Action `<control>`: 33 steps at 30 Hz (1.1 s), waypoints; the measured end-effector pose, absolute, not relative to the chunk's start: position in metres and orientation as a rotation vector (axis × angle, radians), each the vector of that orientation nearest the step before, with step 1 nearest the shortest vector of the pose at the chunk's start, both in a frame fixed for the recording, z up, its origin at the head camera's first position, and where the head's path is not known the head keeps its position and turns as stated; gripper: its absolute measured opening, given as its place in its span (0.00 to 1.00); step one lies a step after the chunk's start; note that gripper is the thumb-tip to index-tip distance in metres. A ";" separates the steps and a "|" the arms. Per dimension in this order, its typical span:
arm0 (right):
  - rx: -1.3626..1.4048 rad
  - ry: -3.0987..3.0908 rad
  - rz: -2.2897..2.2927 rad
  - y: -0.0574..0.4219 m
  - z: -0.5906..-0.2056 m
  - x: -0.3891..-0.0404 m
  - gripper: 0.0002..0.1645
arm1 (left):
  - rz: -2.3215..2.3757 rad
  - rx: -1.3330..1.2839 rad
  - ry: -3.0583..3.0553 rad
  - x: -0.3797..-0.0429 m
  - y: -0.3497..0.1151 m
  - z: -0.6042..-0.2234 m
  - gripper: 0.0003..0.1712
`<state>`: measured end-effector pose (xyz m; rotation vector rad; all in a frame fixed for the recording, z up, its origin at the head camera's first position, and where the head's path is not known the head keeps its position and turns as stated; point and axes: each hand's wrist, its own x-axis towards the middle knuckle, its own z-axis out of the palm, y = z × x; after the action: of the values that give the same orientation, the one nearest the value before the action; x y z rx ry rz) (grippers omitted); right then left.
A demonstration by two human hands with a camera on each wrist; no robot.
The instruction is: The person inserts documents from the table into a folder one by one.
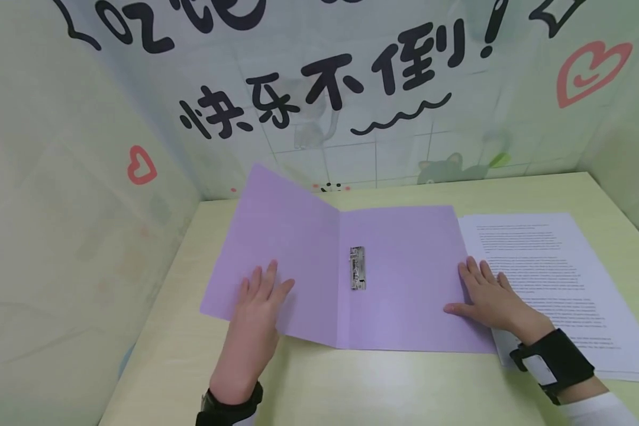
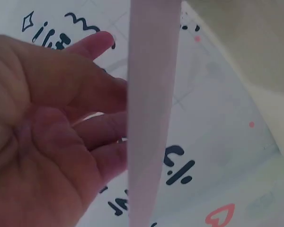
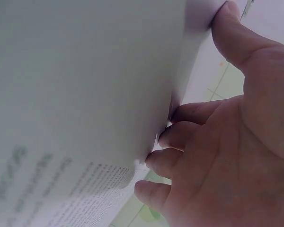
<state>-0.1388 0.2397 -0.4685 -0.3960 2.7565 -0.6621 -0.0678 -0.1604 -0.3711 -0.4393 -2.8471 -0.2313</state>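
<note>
A purple folder lies spread on the table, its left cover raised at an angle. Near the fold, a metal clip is fixed to the right side. My left hand touches the inside of the raised cover with fingers extended; the left wrist view shows the cover edge-on beside that hand. At the folder's right edge rests my right hand, fingers straight, thumb on the purple surface and the other fingertips at the border with the printed sheets. The right wrist view shows these fingertips touching the surface.
The printed sheets lie to the right, partly under the folder's edge and my right forearm. A pale wooden table carries everything. Behind it hangs a light cloth backdrop with black lettering and red hearts, which also rises along both sides.
</note>
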 end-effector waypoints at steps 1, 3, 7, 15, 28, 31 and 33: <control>-0.395 2.756 -0.663 0.240 -0.469 -0.139 0.65 | -0.229 -0.431 -2.880 -0.069 -0.156 -0.375 0.40; -0.395 2.757 -0.664 0.240 -0.468 -0.139 0.65 | -0.182 -0.421 -2.927 -0.070 -0.146 -0.384 0.38; -0.393 2.756 -0.659 0.240 -0.469 -0.138 0.65 | -0.023 -0.426 -2.942 -0.073 -0.127 -0.400 0.33; -0.389 2.742 -0.677 0.240 -0.471 -0.139 0.66 | 0.038 -0.355 -3.012 -0.073 -0.105 -0.421 0.29; -0.398 2.749 -0.671 0.240 -0.469 -0.138 0.65 | -0.194 -0.280 -3.266 -0.083 -0.095 -0.441 0.48; -0.404 2.756 -0.664 0.240 -0.468 -0.138 0.65 | -0.197 -0.273 -3.287 -0.084 -0.094 -0.446 0.50; -0.402 2.757 -0.662 0.240 -0.468 -0.138 0.65 | -0.197 -0.270 -3.289 -0.084 -0.093 -0.449 0.50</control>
<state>-0.1378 0.2403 -0.4677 -0.4022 2.7571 -0.6618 -0.0840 -0.0931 -0.4491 -0.2703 -3.2891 -0.1970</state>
